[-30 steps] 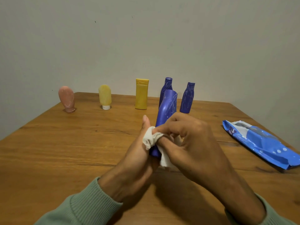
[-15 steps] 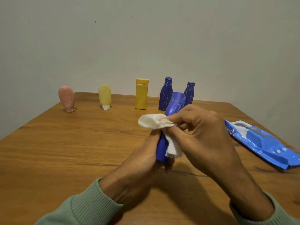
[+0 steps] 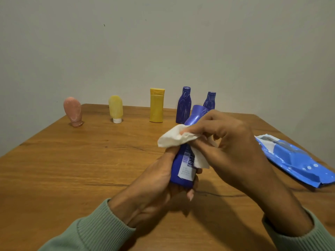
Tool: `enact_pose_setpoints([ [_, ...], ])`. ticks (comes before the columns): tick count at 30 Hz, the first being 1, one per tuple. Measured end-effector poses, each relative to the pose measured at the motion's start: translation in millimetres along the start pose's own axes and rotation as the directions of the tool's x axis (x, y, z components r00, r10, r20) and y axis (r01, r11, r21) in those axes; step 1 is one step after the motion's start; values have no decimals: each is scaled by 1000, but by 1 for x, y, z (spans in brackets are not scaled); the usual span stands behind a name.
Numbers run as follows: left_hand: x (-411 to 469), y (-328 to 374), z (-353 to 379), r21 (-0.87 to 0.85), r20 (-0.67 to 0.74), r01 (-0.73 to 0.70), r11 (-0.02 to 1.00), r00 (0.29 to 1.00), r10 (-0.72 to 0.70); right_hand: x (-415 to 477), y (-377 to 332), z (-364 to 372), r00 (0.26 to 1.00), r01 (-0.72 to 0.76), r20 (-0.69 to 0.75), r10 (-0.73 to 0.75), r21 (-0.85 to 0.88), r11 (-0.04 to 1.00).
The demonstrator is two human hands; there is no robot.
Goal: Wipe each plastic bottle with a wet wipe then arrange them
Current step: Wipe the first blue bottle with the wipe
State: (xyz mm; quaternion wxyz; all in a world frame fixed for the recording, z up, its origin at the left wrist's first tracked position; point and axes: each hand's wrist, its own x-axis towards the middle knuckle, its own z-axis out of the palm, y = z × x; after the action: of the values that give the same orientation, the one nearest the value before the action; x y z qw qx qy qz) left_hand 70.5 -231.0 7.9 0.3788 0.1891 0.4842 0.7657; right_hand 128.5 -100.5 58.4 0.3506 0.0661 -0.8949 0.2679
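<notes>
A blue bottle (image 3: 183, 171) (white label facing up) is held tilted, with a crumpled white wet wipe (image 3: 174, 137) pressed at its neck. Behind it, a pink tube (image 3: 72, 111), a pale yellow tube (image 3: 115, 107), a yellow bottle (image 3: 156, 107), a scratched blue bottle (image 3: 184, 105) and a second scratched blue bottle (image 3: 209, 101) are stood in a row.

The right hand's (image 3: 233, 147) fingers and the wipe (image 3: 178, 137) hide the bottle's (image 3: 176, 175) middle; print on its label (image 3: 187, 172), below the fingers, is too small to read.

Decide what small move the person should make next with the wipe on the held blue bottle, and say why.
Probably slide the wipe down the blue bottle toward its label. The right hand pinches the wipe against the bottle's upper part, while the left hand grips the base, so the lower body seems next.
</notes>
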Motion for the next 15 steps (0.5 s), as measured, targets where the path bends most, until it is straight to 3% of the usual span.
enact_pose_setpoints([
  [2,1,0,0,11,11,-15,1000,1000,14,1,1,-1,1000,18,-6,-18,-2,1000],
  [8,3,-2,-7,68,83,43,997,995,-49,6,13,-4,967,-52,-249,62,45,998],
  [13,4,-3,-7,147,76,19,989,997,-31,4,13,-7,996,9,-89,-9,-5,1000],
  [15,4,-3,-6,152,76,20,988,997,-32,5,15,-7,993,-5,-114,3,-18,1000],
])
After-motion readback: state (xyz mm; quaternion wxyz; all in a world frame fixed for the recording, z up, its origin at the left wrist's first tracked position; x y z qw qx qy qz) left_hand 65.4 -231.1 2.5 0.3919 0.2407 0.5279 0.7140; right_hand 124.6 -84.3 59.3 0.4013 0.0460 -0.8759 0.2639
